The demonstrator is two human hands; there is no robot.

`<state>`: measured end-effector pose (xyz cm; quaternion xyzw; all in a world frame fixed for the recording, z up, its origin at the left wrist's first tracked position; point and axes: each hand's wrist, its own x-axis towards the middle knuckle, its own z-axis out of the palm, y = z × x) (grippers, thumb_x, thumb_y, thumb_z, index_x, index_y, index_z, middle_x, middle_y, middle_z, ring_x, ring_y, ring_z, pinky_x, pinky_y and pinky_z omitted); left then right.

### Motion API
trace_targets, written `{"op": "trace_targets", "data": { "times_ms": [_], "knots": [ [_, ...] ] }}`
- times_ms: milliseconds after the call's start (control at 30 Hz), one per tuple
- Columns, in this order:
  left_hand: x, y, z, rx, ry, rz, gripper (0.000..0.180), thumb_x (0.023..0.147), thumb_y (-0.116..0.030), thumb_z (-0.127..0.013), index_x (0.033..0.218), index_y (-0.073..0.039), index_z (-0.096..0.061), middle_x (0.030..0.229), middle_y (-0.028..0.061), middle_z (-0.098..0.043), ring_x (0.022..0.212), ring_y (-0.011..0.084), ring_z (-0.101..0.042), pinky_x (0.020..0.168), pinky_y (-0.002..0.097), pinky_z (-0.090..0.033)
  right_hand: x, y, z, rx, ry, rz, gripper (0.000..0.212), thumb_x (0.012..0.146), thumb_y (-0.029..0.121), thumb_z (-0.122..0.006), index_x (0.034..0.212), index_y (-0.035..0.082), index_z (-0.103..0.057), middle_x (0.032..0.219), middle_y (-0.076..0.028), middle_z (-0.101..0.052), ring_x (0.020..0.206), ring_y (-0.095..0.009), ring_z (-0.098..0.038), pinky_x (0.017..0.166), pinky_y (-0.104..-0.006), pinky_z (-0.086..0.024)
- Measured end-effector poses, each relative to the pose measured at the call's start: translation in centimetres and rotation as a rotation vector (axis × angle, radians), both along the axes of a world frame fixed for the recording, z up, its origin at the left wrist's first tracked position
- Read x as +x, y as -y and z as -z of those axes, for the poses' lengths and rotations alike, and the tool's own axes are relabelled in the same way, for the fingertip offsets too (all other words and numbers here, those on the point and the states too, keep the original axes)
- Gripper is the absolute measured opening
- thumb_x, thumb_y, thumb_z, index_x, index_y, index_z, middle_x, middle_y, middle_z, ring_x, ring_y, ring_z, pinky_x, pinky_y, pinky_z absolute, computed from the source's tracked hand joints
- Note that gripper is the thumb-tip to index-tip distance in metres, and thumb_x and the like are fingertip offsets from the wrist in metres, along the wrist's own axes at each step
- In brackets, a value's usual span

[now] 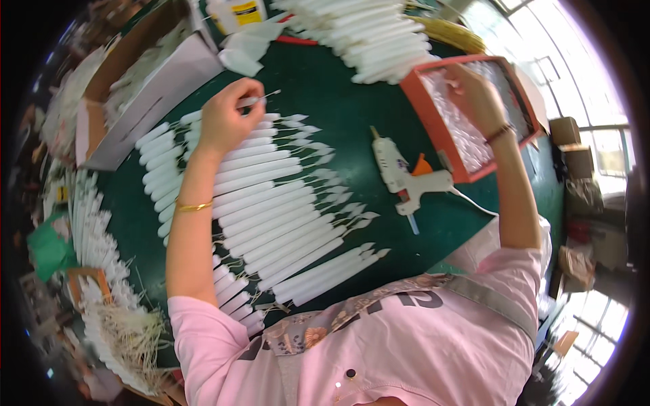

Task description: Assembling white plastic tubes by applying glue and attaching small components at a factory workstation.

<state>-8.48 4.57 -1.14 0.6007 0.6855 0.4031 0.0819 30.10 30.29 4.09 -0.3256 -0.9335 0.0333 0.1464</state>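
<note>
Nearest the body, a few candles [332,274] lie together on the green desk [325,95], a little apart from the main row [271,233]. That row runs away from the person, its candles side by side, with thin wires ending in white flame tips [353,208] on the right. A second row [159,155] lies to its left. Right of the main row, well apart from it, rests a glue gun [399,177].

Farther off, the left hand [227,118] is above the far end of the main row, its grip pinching a small white piece [249,102] with a thin end sticking out. The right hand [477,98] is inside the red box [433,128], among clear plastic [468,145]; its fingers are curled, but I cannot tell whether they pinch anything.

The step in hand seems to be picking from the box while the left holds its piece ready. The next move likely calls for a light, single pick. Beyond lies a stack of white sticks [359,34].
</note>
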Motion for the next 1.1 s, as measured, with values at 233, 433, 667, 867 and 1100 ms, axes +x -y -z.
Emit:
{"op": "trace_targets", "data": {
  "times_ms": [233,433,667,867,1100],
  "knots": [
    [0.0,-0.1,0.1,0.023,0.036,0.040,0.010,0.092,-0.009,-0.071,0.102,-0.006,-0.069,0.088,0.0018,-0.069,0.077,0.0108,-0.064,0.074,0.0233,-0.052,-7.8,5.7,-2.2,-0.426,-0.422,-0.119,0.023,0.099,0.008,-0.068,0.121,0.004,-0.076,0.104,-0.006,-0.078,0.090,-0.011,-0.072,0.089,-0.0270,-0.058],
    [-0.3,0.0,0.2,-0.002,0.074,0.055,0.011,0.094,-0.010,-0.072,0.103,-0.004,-0.073,0.092,0.0024,-0.071,0.081,0.0120,-0.067,0.078,0.0240,-0.054,-16.8,8.7,-0.3,-0.532,-0.213,-0.331,0.023,0.097,0.007,-0.070,0.119,0.001,-0.075,0.098,-0.007,-0.077,0.080,-0.010,-0.069,0.077,-0.0278,-0.058],
    [-0.2,0.0,0.0,-0.015,0.028,0.049,0.013,0.095,-0.012,-0.075,0.104,-0.004,-0.074,0.093,0.0037,-0.070,0.081,0.0141,-0.068,0.077,0.0243,-0.055,-19.6,9.5,1.5,-0.596,-0.300,-0.308,0.022,0.095,0.019,-0.073,0.108,0.002,-0.078,0.086,-0.012,-0.077,0.069,-0.019,-0.071,0.071,-0.0318,-0.058],
    [-0.3,0.0,0.1,-0.010,-0.030,0.047,0.013,0.095,-0.013,-0.074,0.104,-0.004,-0.074,0.094,0.0043,-0.071,0.079,0.0150,-0.068,0.075,0.0250,-0.055,-19.7,9.2,2.1,-0.626,-0.301,-0.289,0.023,0.095,0.019,-0.074,0.108,0.002,-0.078,0.086,-0.011,-0.077,0.068,-0.016,-0.071,0.071,-0.0306,-0.059],
    [-0.2,-0.1,0.2,-0.001,-0.019,0.059,0.013,0.094,-0.012,-0.075,0.105,-0.004,-0.074,0.094,0.0046,-0.071,0.079,0.0152,-0.068,0.075,0.0252,-0.055,-19.9,9.4,2.2,-0.646,-0.287,-0.278,0.023,0.094,0.019,-0.074,0.108,0.001,-0.078,0.085,-0.011,-0.077,0.066,-0.016,-0.070,0.070,-0.0304,-0.058]
  ]
}}
